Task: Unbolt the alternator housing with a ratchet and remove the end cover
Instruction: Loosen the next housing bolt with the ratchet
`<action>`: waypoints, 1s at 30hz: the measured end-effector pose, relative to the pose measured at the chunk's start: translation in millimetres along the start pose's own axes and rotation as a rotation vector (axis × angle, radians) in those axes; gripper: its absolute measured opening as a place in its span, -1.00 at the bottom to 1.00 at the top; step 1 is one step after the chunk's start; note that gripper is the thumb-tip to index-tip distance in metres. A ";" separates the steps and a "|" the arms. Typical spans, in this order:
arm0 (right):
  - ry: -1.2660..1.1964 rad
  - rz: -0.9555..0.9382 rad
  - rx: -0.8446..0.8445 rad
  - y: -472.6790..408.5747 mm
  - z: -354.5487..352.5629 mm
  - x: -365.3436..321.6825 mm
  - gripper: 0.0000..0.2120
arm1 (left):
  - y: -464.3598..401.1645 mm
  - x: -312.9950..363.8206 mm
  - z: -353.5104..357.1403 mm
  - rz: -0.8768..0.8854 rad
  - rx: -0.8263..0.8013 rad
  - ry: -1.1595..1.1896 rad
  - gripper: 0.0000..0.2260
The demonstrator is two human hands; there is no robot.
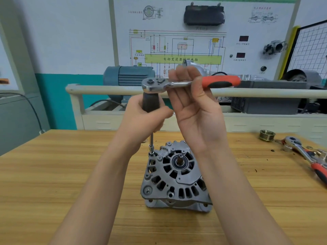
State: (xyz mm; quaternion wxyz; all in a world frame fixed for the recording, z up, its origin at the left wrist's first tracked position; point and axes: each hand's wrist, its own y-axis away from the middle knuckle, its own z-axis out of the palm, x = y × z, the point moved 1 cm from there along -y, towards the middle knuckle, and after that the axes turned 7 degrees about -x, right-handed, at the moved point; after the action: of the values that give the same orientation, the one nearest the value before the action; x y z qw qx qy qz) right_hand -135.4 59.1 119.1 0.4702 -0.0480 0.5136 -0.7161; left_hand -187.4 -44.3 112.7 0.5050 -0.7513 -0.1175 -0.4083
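Observation:
A grey alternator (pixel 175 177) stands on the wooden bench (pixel 53 174) with its shaft end up. A ratchet (pixel 187 84) with a red and black handle lies level above it, its head on a dark extension grip (pixel 150 103). Below the grip, a thin bar with a socket (pixel 151 149) reaches down to a bolt at the housing's upper left edge. My left hand (pixel 143 119) grips the dark extension grip. My right hand (pixel 192 103), palm toward me, holds the ratchet's shank with curled fingers.
A second ratchet (pixel 307 154) with a red handle lies at the bench's right edge, next to a brass-coloured pulley (pixel 267 135) and small loose parts. Behind the bench stand a cream rail (pixel 106 89), a blue motor (pixel 127 75) and a wiring diagram board (pixel 177 41).

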 end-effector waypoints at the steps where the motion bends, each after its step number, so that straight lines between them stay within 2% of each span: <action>1: -0.052 0.017 0.032 -0.9 -1.3 -0.7 -0.79 | 0.3 0.1 0.1 0.019 -0.032 -0.002 -0.81; 3: -0.091 0.043 0.059 -2.0 -2.8 -1.0 -0.78 | 0.5 -0.1 0.5 0.036 -0.051 0.029 -0.80; 6: -0.055 0.045 0.009 -1.5 -1.0 -0.6 -0.81 | -1.0 -1.9 -0.4 0.004 -0.008 0.089 -0.74; 12: 0.389 -0.095 -0.132 4.6 3.7 -2.0 -0.88 | -4.5 -2.8 3.1 -0.049 0.234 0.094 -0.70; 14: 0.468 -0.123 -0.151 5.4 3.9 -2.1 -0.88 | -4.4 -3.5 4.8 -0.046 0.267 0.106 -0.71; 17: 0.320 -0.083 -0.092 3.3 3.4 -2.0 -0.90 | -3.2 -3.3 5.2 -0.037 0.217 0.057 -0.79; 20: 0.062 0.011 -0.014 0.4 -0.6 -1.7 -0.81 | -1.2 -1.3 2.2 -0.004 0.041 0.067 -0.77; 23: -0.015 0.066 0.033 -1.3 -2.1 -0.7 -0.77 | -0.8 -2.1 -1.7 -0.004 -0.086 0.163 -0.71; 26: -0.004 0.062 0.032 -0.6 -0.2 -0.4 -0.81 | -2.1 -3.7 -1.0 -0.049 -0.041 0.178 -0.70; 30: 0.164 -0.036 -0.006 2.3 4.6 0.8 -0.88 | -2.7 -5.8 4.0 -0.050 0.213 0.055 -0.82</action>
State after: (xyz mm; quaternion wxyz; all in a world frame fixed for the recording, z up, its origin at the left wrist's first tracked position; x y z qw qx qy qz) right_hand -131.9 55.2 119.1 0.4137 0.0002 0.5516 -0.7243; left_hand -190.7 -38.3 109.5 0.5748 -0.6788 -0.1649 -0.4263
